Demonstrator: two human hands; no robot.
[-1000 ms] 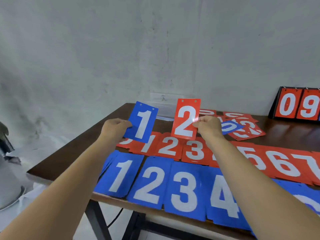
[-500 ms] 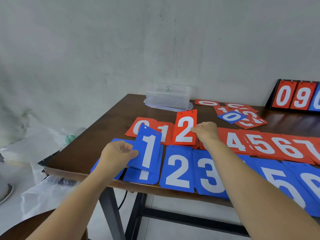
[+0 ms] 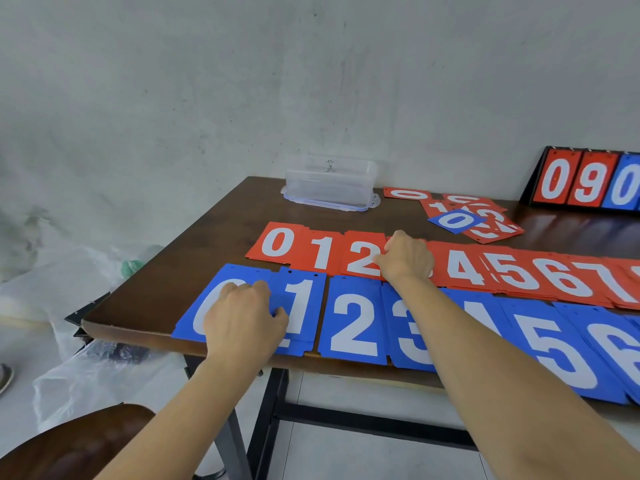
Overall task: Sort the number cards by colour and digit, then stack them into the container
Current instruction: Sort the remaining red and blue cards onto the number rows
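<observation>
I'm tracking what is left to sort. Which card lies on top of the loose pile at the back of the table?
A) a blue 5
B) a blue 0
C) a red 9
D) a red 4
B: the blue 0 card lies face up, overlapping the red cards of the loose pile.

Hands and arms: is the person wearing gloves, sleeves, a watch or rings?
No. The left hand and right hand are both bare, with no gloves, and I see no rings. The forearms are bare too: no sleeves reach into view, and no watch or bracelet shows on either wrist.
</observation>
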